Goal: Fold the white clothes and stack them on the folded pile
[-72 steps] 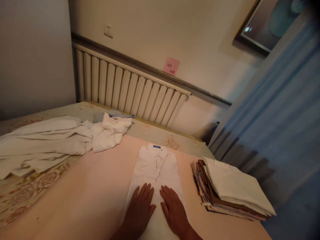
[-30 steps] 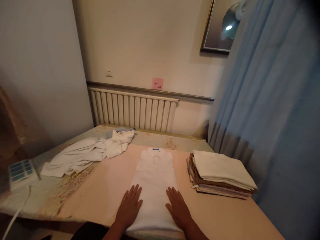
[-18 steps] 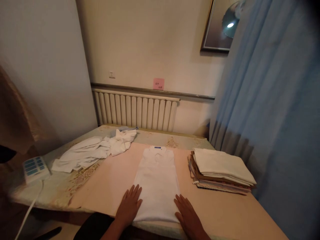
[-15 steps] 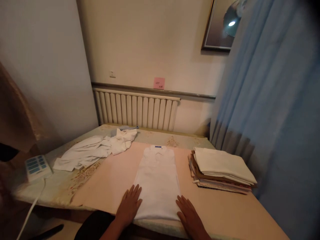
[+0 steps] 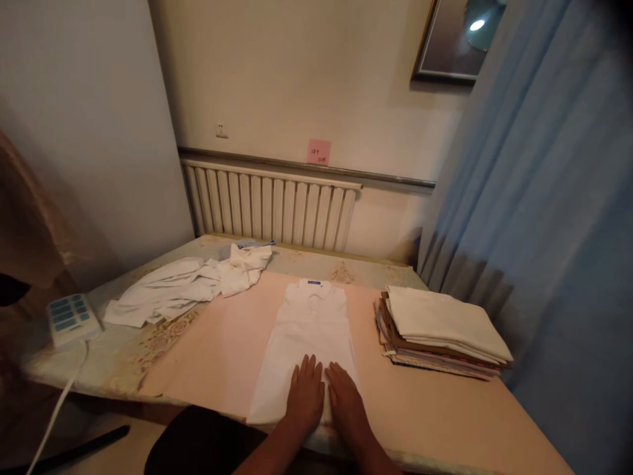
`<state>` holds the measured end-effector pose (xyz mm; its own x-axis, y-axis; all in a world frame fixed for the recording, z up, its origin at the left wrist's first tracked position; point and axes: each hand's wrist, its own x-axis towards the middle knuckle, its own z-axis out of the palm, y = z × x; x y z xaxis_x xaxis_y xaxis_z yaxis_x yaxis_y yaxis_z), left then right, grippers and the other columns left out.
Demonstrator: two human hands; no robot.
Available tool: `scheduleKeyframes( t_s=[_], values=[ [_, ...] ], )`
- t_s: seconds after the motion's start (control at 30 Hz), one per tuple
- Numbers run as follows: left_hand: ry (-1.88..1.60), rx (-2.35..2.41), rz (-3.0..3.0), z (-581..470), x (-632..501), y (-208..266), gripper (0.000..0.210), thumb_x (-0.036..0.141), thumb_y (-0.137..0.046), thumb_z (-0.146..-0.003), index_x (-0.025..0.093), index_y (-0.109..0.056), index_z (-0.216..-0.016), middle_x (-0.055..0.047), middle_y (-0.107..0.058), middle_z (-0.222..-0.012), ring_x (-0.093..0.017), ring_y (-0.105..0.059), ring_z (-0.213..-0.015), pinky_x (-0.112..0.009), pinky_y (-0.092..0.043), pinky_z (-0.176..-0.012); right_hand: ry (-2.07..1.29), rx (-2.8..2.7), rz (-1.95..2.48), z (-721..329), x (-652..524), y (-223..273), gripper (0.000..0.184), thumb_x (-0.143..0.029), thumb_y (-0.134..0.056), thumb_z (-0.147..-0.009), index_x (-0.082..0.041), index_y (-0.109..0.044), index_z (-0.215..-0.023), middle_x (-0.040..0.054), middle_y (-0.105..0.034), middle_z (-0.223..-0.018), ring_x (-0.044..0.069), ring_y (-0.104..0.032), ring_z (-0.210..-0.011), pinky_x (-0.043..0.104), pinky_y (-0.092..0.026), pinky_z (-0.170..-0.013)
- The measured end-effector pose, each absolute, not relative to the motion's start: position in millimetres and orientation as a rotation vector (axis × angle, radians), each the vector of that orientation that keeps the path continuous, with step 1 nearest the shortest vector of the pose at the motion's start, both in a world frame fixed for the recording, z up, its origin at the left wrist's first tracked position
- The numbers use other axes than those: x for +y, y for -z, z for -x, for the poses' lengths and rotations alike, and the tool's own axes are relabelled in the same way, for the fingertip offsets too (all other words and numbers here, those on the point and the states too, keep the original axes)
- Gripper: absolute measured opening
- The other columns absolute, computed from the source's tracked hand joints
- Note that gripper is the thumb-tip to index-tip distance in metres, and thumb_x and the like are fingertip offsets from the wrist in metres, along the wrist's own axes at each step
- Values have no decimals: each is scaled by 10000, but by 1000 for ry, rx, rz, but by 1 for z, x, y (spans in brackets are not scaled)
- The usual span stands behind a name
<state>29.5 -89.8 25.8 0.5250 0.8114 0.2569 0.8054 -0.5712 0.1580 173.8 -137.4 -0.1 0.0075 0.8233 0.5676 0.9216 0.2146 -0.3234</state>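
A white shirt [image 5: 301, 330] with a collar and a blue label lies flat and folded narrow on the pink sheet, its collar toward the wall. My left hand [image 5: 306, 396] rests palm down on the lower middle of the shirt, fingers stretched forward. Close beside it, my right hand [image 5: 346, 402] lies palm down on the shirt too, fingers extended. A small gap separates the two hands. Neither holds anything. The shirt's bottom edge is partly hidden beneath my hands and forearms.
Several folded clothes form a stack [image 5: 445, 333] at the right. Crumpled white garments [image 5: 182, 287] lie at the back left. A white power strip [image 5: 72, 320] with a cord sits on the left corner. The pink sheet [image 5: 217, 356] covers part of the table. A blue curtain [image 5: 554, 218] hangs at the right.
Both hands have moved inward from the shirt's two side edges to its lower middle, where they lie side by side. The view has tilted slightly down.
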Motion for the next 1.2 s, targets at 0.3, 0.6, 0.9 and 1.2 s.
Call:
scheduleKeyframes(
  t_s=[0.3, 0.6, 0.9, 1.2],
  values=[
    [-718, 1443, -2844, -23, -95, -12, 470, 260, -357, -919, 226, -466, -1375, -61, -435, -1462, -249, -358, -1367, -489, -304, -1103, 310, -2053, 1600, -172, -148, 14, 504, -130, -394, -907, -194, -422, -1406, 83, -464, -1427, 251, -376, -1353, 489, -347, -1101],
    [-680, 1404, -2810, -12, -95, -20, 482, 283, -358, -927, 222, -430, -1400, -61, -422, -1472, -251, -332, -1380, -497, -275, -1120, 222, -1788, 1684, -165, -142, 15, 443, -177, -340, -923, -150, -515, -1330, 131, -538, -1352, 267, -424, -1319, 533, -346, -1082],
    [-621, 1399, -2830, -11, -92, -17, 488, 207, -334, -914, 206, -437, -1391, -52, -429, -1469, -242, -329, -1382, -485, -265, -1120, 183, -1982, 1595, -143, -140, 3, 483, -143, -365, -921, -169, -421, -1401, 100, -495, -1401, 223, -382, -1347, 472, -317, -1122],
    [-654, 1402, -2834, -11, -91, -14, 487, 224, -341, -914, 207, -435, -1392, -58, -445, -1458, -248, -340, -1375, -487, -275, -1113, 281, -1874, 1642, -151, -140, 13, 460, -121, -367, -907, -123, -471, -1355, 153, -530, -1352, 256, -404, -1331, 502, -364, -1080]
  ],
)
